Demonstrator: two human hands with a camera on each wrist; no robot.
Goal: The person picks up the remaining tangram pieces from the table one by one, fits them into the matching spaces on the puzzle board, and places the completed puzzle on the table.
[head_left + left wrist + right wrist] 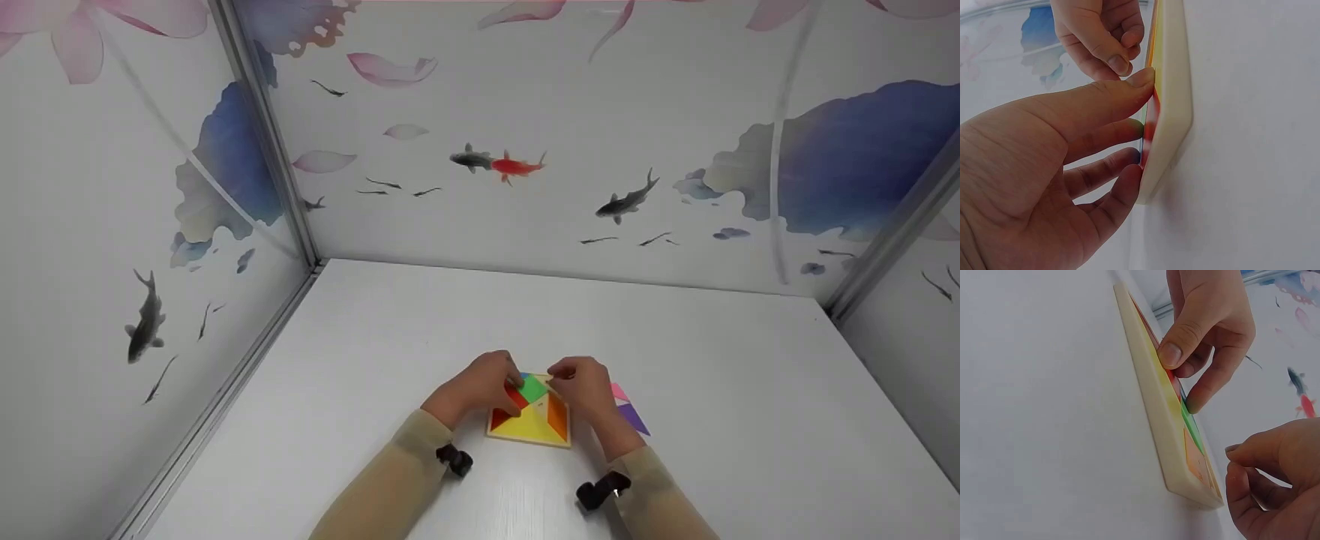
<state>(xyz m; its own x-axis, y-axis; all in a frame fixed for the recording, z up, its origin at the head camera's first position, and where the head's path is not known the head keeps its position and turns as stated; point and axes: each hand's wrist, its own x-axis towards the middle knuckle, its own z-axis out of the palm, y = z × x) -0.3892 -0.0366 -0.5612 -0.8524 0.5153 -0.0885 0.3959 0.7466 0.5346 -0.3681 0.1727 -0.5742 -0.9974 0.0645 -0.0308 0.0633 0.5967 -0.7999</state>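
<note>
A square tangram tray (pixel 529 442) with a pale raised rim lies flat on the table. In it are a yellow triangle (pixel 526 427), an orange piece (pixel 556 416), a green square (pixel 533 388), red pieces and a bit of blue. My left hand (pixel 484 381) rests its fingertips on the pieces at the left side, thumb on the red part beside the yellow and other fingers by the green and blue. At the tray's right corner, my right hand (pixel 589 386) hovers with loosely curled fingers, thumb tip close to the index. Nothing shows between them in the right wrist view.
Right of the tray, partly behind my right forearm, lie a purple piece (pixel 634 418) and a pink piece (pixel 619 391). White table (pixel 375 330) surrounds the tray. Printed wall panels (pixel 540 225) with fish and petals enclose the back and sides.
</note>
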